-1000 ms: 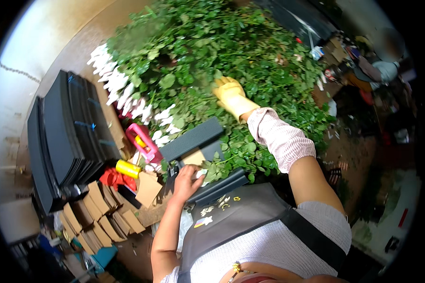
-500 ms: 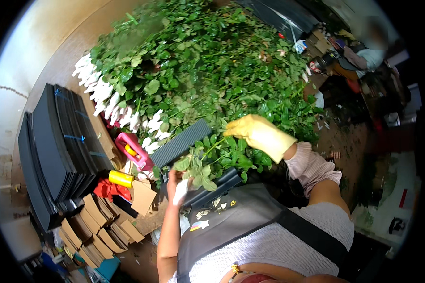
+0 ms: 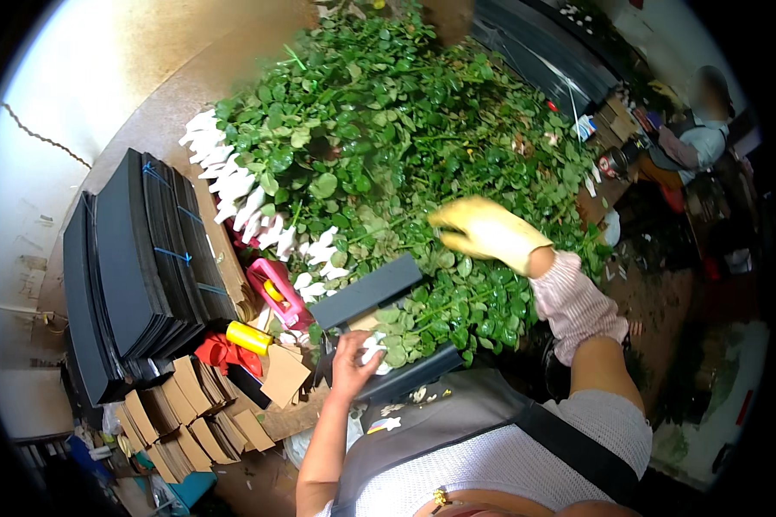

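In the head view, the left hand [image 3: 350, 370], lower centre, has its fingers closed on a white wrap [image 3: 372, 346] at the end of a leafy stem [image 3: 405, 340]. Holding it by that end probably spares the leaves, which spread to the right between a grey panel [image 3: 369, 290] and a dark ledge [image 3: 418, 373]; these seem placed to keep stems lined up. The gloved right hand [image 3: 490, 234], right of centre, hovers over the foliage [image 3: 422, 146], fingers bent; blur leaves me unable to tell whether they pinch anything. White tips [image 3: 250, 211] edge the pile's left side, apparently laid one way for order.
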The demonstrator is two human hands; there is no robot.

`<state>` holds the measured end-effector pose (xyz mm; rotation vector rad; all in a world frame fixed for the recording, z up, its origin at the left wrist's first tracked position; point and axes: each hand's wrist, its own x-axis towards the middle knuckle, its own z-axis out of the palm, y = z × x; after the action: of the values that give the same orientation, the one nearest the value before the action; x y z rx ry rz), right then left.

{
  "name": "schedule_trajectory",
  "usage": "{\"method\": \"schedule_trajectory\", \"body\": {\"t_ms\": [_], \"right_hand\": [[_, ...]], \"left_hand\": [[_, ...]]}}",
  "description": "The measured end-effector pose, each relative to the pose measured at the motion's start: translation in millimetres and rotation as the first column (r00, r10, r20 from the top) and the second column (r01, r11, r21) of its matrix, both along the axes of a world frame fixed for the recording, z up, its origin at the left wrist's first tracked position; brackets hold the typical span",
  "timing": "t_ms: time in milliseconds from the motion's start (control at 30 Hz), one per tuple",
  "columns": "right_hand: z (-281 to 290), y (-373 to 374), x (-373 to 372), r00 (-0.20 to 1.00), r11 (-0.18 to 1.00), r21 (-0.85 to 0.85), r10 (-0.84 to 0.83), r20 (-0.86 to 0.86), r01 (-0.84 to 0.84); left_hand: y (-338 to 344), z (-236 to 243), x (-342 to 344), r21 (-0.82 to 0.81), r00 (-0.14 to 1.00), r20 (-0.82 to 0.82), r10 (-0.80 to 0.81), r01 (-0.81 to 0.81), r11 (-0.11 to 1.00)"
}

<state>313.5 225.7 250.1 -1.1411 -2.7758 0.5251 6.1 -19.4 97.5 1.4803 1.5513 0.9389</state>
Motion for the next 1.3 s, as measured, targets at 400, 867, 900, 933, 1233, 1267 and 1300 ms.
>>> {"method": "schedule_trajectory", "body": {"t_ms": [400,867,900,933,1233,1267,1300], "right_hand": [[18.2,241.1,-255.1,0.892,0.847,0.530,-0.209,0.400,-0.039],[90.1,96.8,-182.9,0.921,0.707,0.602,0.363,0.142,-0.371],[76.8,89.1,-178.0,0.931,0.755,0.546,0.328,0.162,-0.362],[45.3,93.5,-171.9,0.932,0.804,0.472,0.294,0.212,-0.362],[-68.2,68.8,-116.3,0.885,0.864,0.471,-0.067,0.460,-0.180],[-99.4,78.3,-107.4,0.893,0.901,0.429,-0.136,0.429,-0.068],[-103.3,77.0,-104.3,0.934,0.832,0.546,-0.117,0.339,-0.094]], "left_hand": [[3.5,6.1,1.7,-0.005,1.000,0.000,0.000,0.000,1.000],[-1.0,5.6,-0.2,-0.069,0.999,0.044,0.015,-0.012,0.998],[-0.4,3.7,-1.4,-0.047,1.000,0.019,0.007,-0.006,0.999],[0.5,0.8,-1.9,-0.020,1.000,0.011,-0.007,0.007,1.000],[9.1,2.6,-4.1,0.204,0.956,-0.293,0.011,0.051,0.978],[16.1,0.6,1.0,0.247,0.956,-0.291,0.029,0.046,0.968],[15.8,-3.2,1.4,0.231,0.959,-0.280,0.037,0.030,0.973]]}}
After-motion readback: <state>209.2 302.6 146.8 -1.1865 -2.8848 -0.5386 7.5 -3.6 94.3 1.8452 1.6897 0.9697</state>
